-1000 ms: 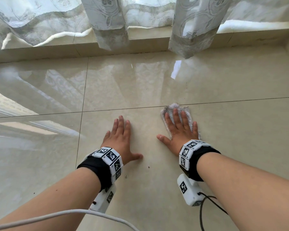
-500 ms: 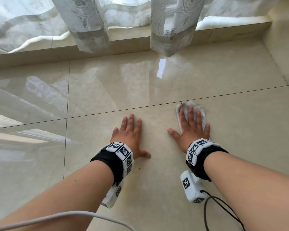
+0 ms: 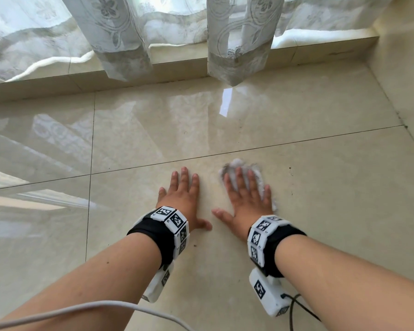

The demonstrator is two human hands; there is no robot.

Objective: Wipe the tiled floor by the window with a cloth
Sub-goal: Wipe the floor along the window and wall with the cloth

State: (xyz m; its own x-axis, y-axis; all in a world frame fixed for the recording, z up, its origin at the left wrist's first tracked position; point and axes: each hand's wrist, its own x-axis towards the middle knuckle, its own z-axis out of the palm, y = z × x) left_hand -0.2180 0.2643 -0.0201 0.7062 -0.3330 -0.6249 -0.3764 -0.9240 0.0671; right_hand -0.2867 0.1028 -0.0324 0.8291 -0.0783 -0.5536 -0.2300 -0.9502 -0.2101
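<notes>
R hand (image 3: 246,199) lies flat, fingers spread, pressing cloth (image 3: 234,164) onto tiled floor (image 3: 320,211) for full contact, at 3 o'clock of L hand (image 3: 182,199), also flat w/ straight fingers, prob. bracing body wt.

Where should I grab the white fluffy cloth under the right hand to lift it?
Grip the bunched far edge of the white fluffy cloth, poking out beyond the fingertips of the right hand. It lies flat on the glossy beige tiled floor, so probably come from above and curl the fingers to gather it.
</notes>
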